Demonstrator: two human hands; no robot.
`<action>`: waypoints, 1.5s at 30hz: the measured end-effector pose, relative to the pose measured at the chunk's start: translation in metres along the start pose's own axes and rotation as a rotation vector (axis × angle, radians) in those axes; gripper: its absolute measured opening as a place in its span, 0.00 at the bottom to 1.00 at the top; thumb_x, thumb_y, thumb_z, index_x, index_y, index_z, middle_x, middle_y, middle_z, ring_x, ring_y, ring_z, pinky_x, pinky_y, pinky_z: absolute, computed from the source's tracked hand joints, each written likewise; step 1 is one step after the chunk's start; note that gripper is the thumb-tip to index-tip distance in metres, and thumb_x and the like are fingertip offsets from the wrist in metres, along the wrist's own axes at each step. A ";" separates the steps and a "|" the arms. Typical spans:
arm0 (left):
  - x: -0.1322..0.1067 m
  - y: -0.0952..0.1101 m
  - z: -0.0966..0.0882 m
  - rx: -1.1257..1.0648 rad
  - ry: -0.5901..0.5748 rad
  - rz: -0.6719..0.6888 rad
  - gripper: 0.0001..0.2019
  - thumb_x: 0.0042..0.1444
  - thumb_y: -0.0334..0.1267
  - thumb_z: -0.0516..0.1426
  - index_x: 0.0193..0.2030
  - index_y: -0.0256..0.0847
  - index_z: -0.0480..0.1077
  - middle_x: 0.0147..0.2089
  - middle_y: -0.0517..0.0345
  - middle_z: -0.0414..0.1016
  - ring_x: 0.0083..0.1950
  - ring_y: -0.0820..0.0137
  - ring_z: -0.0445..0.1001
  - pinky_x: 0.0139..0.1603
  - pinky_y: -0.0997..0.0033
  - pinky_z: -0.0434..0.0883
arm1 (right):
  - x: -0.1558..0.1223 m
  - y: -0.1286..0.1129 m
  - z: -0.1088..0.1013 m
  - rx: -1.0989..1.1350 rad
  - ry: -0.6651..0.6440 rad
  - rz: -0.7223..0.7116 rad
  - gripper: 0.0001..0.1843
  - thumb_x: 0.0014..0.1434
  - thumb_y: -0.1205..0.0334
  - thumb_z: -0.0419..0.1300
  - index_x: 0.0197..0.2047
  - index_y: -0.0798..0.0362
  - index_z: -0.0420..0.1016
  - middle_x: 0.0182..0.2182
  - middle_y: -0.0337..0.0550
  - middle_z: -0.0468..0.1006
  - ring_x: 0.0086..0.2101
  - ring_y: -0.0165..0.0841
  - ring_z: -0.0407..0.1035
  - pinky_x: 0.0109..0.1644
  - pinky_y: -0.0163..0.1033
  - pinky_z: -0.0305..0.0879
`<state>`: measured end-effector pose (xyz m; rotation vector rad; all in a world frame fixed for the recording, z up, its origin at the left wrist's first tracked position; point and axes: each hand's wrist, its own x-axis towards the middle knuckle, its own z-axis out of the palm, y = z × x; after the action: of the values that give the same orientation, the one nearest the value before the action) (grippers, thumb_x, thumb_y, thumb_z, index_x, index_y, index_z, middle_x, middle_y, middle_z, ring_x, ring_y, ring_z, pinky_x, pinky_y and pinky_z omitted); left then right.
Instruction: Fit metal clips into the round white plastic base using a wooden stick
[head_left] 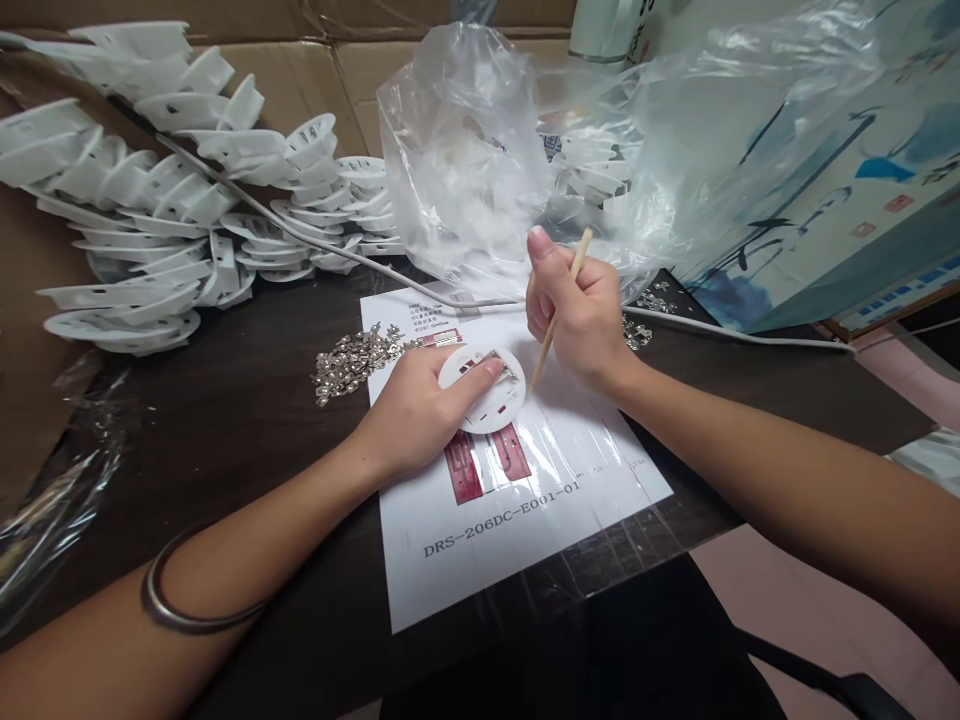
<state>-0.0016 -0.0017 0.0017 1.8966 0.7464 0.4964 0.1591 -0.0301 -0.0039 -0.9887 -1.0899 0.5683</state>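
Note:
My left hand grips a round white plastic disc with slots in it, the thumb pressed on its upper face near a small metal piece. In the fist of my right hand is a thin wooden stick, slanting down so that its lower tip comes close to the disc's right edge. Below both hands lies a printed sheet with dark red pictures and the text DRS-206DC-E001-01. Left of the disc is a heap of small metal clips; more clips lie behind my right wrist.
Stacks of white plastic discs rise at the back left. A clear plastic bag with white parts stands behind my hands. A grey cable crosses the dark table. At right is a printed box.

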 end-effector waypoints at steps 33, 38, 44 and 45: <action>0.000 0.006 0.005 0.314 0.033 -0.023 0.19 0.56 0.44 0.55 0.19 0.38 0.58 0.19 0.65 0.60 0.24 0.78 0.59 0.27 0.73 0.57 | -0.001 -0.003 0.002 -0.071 0.240 -0.631 0.36 0.66 0.48 0.51 0.10 0.54 0.53 0.10 0.33 0.50 0.12 0.19 0.51 0.19 0.34 0.46; 0.001 0.006 0.005 0.335 0.025 -0.045 0.20 0.55 0.44 0.55 0.18 0.38 0.56 0.18 0.66 0.57 0.22 0.78 0.57 0.25 0.73 0.55 | -0.004 -0.003 -0.001 -0.233 0.202 -0.662 0.35 0.68 0.47 0.46 0.12 0.53 0.48 0.10 0.33 0.49 0.13 0.20 0.49 0.20 0.35 0.46; 0.000 0.007 0.005 0.330 0.031 -0.040 0.20 0.55 0.45 0.55 0.17 0.39 0.55 0.18 0.65 0.57 0.22 0.77 0.55 0.24 0.73 0.54 | -0.008 -0.005 0.000 -0.323 0.079 -0.555 0.36 0.67 0.44 0.45 0.11 0.53 0.50 0.10 0.34 0.51 0.13 0.21 0.48 0.21 0.37 0.45; 0.000 0.008 0.005 0.328 0.029 -0.045 0.20 0.55 0.45 0.55 0.17 0.39 0.55 0.18 0.65 0.56 0.22 0.77 0.55 0.25 0.72 0.54 | -0.007 -0.006 -0.001 -0.255 0.120 -0.509 0.36 0.67 0.43 0.46 0.11 0.52 0.50 0.10 0.34 0.51 0.13 0.21 0.48 0.20 0.37 0.46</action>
<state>0.0036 -0.0075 0.0067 2.1729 0.9324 0.3920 0.1566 -0.0387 -0.0013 -0.9014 -1.2672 -0.0436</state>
